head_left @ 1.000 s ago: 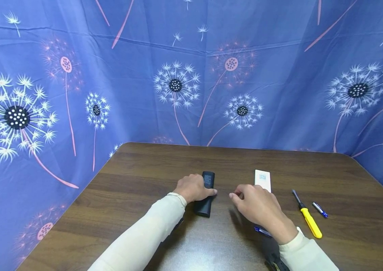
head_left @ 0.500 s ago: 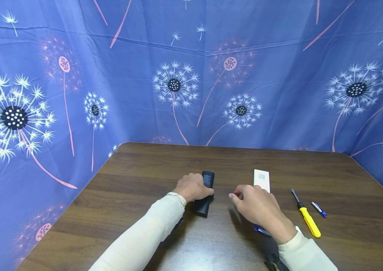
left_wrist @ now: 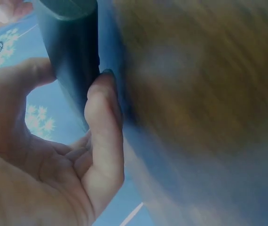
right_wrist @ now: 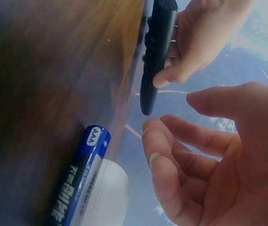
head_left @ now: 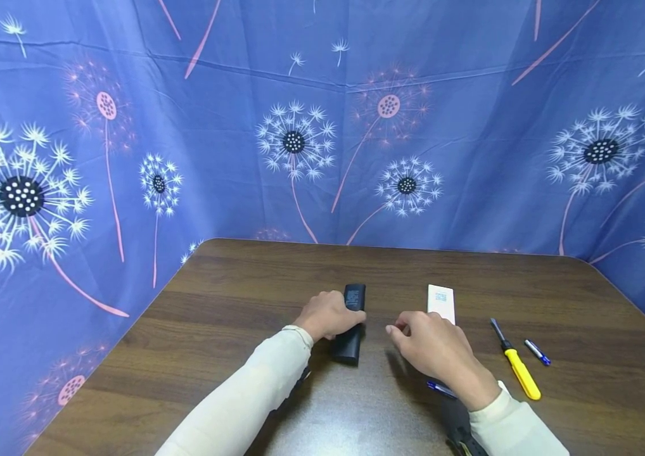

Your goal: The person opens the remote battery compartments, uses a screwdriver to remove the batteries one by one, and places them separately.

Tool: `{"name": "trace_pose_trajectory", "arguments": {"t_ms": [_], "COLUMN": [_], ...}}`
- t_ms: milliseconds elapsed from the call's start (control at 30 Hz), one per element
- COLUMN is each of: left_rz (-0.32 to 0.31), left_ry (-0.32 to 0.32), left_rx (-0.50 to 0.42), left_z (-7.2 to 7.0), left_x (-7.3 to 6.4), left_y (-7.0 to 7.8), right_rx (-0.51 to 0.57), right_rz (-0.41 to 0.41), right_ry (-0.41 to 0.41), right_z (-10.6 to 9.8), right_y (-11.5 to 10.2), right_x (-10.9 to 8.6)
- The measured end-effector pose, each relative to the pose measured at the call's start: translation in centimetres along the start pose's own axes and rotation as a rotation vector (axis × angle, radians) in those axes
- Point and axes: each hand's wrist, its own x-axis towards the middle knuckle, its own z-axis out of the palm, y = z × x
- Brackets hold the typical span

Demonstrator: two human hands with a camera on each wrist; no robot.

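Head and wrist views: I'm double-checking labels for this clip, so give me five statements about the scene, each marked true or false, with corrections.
1. The left hand grips the black remote control. True.
2. The right hand also grips the remote control. False: it is apart from it and holds nothing.
3. The yellow-handled screwdriver lies on the table. True.
4. The screwdriver's tip points toward the person. False: it points away; the handle is nearer.
5. In the right wrist view, the blue battery is marked AAA. True.
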Motion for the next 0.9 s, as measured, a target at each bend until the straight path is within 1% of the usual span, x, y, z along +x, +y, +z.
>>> {"name": "trace_pose_trajectory", "arguments": {"t_ms": [200,433,500,633,733,900], "left_rz": [0.021,0.012,0.007,0.015,0.034,0.056], "left_ry": [-0.002,-0.009,-0.010,0.002,0.011,0.006], "left_rx": [-0.111,-0.180,-0.192,-0.211,-0.236,-0.298], "left_z": [-0.3,-0.6,-0.6,-0.3,-0.1,0.0], "left_x": [0.3,0.4,0.4,0.3,0.2,-0.2], "left_y": [0.8,1.8,2.1,2.5,2.8,3.6], "right_rx": [-0.004,0.005,0.003,0.004,0.008,0.006], "right_rz": [-0.029,-0.058,-0.056,-0.039,-0.029,-0.020], "right_ry": [0.023,0.054,0.058,0.054,0.042,0.035], "right_z": [0.2,0.6,0.6,0.7,0.7,0.6], "right_y": [-0.1,-0.1,-0.1,-0.2,-0.3,-0.4], "right_x": [0.0,0.0,0.0,0.0,0.1,0.1]}}
